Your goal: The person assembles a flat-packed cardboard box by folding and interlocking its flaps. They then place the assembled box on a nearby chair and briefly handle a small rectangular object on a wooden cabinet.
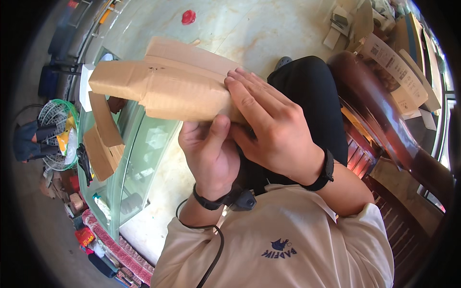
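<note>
A long folded piece of brown cardboard (pixel 185 93) is held up in front of me, over the floor and the glass table's edge. Its back flap stands raised and its left end narrows. My left hand (pixel 211 151) grips the near edge from below, thumb up against it; its other fingers are mostly hidden underneath. Across the right end lies my right hand (pixel 269 115), its fingers close together over the top and pressing on the cardboard. Both wrists wear black straps, and a small black device (pixel 244 200) sits at the left wrist.
On the glass table (pixel 139 158) at left stands another bent cardboard piece (pixel 103 149), beside a black object (pixel 84 163). A wooden chair arm (pixel 379 105) curves at my right, with flattened cartons (pixel 396 72) behind it. A red item (pixel 188 17) lies on the floor ahead.
</note>
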`<action>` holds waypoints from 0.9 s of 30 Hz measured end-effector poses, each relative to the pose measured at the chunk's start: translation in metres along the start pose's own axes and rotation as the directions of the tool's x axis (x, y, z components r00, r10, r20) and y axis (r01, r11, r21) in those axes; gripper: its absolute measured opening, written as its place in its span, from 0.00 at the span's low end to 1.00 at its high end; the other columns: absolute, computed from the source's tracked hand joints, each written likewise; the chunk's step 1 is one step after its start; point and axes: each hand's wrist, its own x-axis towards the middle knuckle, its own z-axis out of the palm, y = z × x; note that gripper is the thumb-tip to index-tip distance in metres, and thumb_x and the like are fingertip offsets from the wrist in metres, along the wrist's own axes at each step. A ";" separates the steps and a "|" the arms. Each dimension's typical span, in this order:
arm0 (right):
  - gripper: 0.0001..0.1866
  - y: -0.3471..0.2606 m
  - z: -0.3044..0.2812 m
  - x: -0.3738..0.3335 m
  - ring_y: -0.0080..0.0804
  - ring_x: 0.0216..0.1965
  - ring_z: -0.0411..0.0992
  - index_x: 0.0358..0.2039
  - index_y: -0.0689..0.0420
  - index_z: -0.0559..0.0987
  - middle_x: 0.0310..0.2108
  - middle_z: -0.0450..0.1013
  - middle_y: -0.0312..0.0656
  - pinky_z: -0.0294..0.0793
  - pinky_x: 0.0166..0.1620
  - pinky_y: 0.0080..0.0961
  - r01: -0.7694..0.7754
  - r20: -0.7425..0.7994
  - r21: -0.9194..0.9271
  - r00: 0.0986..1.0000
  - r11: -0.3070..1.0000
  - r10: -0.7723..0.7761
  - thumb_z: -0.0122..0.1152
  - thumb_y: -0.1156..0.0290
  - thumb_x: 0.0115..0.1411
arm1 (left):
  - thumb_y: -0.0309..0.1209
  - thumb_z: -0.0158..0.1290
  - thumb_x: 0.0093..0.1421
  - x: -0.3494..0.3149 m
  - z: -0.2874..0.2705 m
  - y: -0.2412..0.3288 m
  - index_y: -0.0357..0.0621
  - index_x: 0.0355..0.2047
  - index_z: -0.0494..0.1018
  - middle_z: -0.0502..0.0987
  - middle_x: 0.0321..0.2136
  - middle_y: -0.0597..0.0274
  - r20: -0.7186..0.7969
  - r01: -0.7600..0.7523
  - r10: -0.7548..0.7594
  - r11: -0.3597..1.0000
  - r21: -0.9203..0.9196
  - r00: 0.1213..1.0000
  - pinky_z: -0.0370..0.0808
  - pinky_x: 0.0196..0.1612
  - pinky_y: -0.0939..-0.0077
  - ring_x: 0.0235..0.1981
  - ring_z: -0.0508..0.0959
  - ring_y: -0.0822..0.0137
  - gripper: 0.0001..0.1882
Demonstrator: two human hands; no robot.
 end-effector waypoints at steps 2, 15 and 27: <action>0.30 -0.001 0.003 -0.002 0.57 0.53 0.77 0.52 0.71 0.75 0.49 0.77 0.59 0.78 0.58 0.42 0.011 -0.006 -0.012 1.000 1.000 -0.012 0.69 0.79 0.45 | 0.29 0.54 0.69 -0.002 -0.002 -0.002 0.33 0.65 0.62 0.70 0.62 0.50 0.009 -0.013 0.013 1.000 -0.027 1.000 0.68 0.67 0.61 0.63 0.71 0.57 0.27; 0.24 -0.002 -0.004 -0.009 0.49 0.39 0.80 0.48 0.69 0.76 0.38 0.79 0.52 0.81 0.41 0.37 -0.120 0.010 0.009 0.993 0.993 0.120 0.69 0.75 0.49 | 0.28 0.64 0.63 0.006 -0.006 0.006 0.26 0.52 0.73 0.81 0.47 0.50 0.034 0.012 -0.021 0.970 0.243 0.999 0.74 0.55 0.69 0.47 0.80 0.63 0.22; 0.22 -0.004 -0.010 0.006 0.42 0.30 0.79 0.47 0.63 0.78 0.33 0.79 0.44 0.77 0.28 0.33 -0.110 -0.014 0.129 0.994 0.985 0.113 0.71 0.73 0.51 | 0.25 0.60 0.65 0.003 -0.012 0.018 0.27 0.40 0.74 0.82 0.34 0.52 -0.082 -0.187 0.191 0.981 0.049 0.978 0.85 0.36 0.67 0.31 0.82 0.65 0.11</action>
